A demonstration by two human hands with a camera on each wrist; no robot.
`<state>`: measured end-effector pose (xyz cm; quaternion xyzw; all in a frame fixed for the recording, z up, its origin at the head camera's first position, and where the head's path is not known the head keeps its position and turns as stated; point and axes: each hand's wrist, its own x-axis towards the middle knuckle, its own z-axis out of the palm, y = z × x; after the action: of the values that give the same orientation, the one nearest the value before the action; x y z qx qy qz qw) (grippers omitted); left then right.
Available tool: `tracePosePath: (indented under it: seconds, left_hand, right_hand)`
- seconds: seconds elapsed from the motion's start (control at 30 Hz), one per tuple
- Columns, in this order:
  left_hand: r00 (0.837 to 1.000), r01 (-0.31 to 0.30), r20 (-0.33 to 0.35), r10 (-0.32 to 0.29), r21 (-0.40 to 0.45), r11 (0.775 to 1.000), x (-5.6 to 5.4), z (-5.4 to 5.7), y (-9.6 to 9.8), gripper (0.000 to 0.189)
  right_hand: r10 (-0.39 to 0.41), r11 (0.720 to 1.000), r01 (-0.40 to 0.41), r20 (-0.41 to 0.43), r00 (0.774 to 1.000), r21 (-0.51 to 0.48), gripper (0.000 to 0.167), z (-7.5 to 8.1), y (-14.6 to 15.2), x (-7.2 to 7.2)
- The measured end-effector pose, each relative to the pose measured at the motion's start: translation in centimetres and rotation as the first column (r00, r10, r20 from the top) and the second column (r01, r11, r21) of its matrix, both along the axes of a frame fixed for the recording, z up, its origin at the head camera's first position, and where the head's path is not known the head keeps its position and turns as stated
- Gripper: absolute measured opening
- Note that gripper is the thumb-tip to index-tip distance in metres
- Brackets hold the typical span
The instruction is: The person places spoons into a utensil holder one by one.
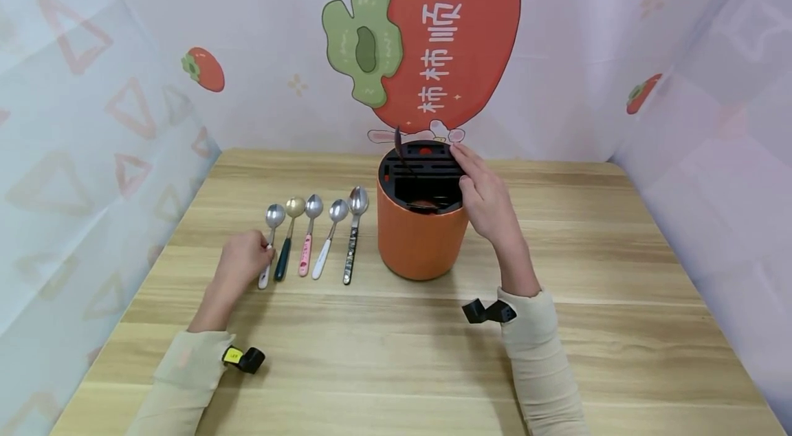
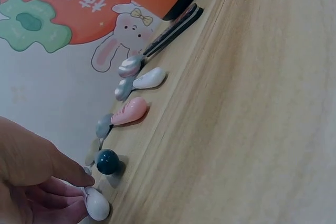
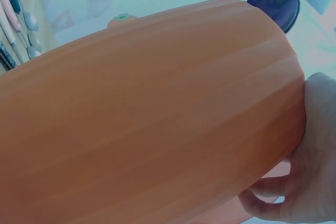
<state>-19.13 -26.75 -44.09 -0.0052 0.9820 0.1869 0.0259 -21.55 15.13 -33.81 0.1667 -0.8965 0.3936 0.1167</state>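
Note:
My left hand (image 1: 243,258) pinches the handle of the leftmost teaspoon (image 2: 97,204), a white-handled one lying on the table. To its right, in a row, lie spoons with a dark green handle (image 1: 282,258), a pink handle (image 1: 306,256), a white handle (image 1: 322,258) and a black patterned handle (image 1: 350,256). My right hand (image 1: 489,199) holds the rim of an orange utensil holder (image 1: 421,243) from the right, thumb and fingers spread around it. Its black slotted top carries a dark utensil (image 1: 399,142) that stands up, its round end (image 3: 274,4) showing in the right wrist view.
Everything stands on a wood-grain table (image 1: 383,367). A printed cloth backdrop (image 1: 260,30) with a big persimmon picture rises behind it, and patterned cloth flanks both sides. Small black cameras (image 1: 250,360) sit on the wrists.

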Motion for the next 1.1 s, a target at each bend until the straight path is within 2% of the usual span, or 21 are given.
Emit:
tracePosePath:
  seconds: [0.27,0.43,0.6,0.77,0.97,1.1]
  left_hand:
    - [0.997,-0.015,0.071,0.012,0.048,0.999,-0.4,0.0,-0.2,0.019]
    - [0.997,-0.027,0.075,0.021,0.08,0.996,-0.3,0.5,-0.3,0.019]
    - [0.999,-0.048,0.024,0.045,0.128,0.991,0.0,1.2,0.0,0.017]
    - [0.997,-0.047,-0.056,0.056,0.153,0.987,0.3,1.7,0.6,0.018]
    - [0.99,-0.04,-0.128,0.065,0.19,0.981,0.7,2.2,1.4,0.017]
    - [0.978,-0.04,-0.194,0.079,0.196,0.98,0.9,2.5,2.0,0.018]
  right_hand:
    - [-0.004,1.0,0.004,0.005,1.0,-0.019,0.055,-0.1,0.0,0.1]
    - [-0.009,1.0,0.009,0.005,1.0,-0.018,0.054,0.0,-0.1,0.1]
    - [-0.012,1.0,0.012,0.002,1.0,-0.016,0.054,0.0,-0.1,0.1]
    - [-0.006,1.0,0.006,-0.003,1.0,-0.014,0.055,0.0,-0.2,0.1]
    - [-0.007,1.0,0.007,0.007,1.0,-0.017,0.056,-0.2,-0.1,0.1]
    - [-0.009,1.0,0.009,0.006,1.0,-0.019,0.056,0.0,-0.1,0.1]
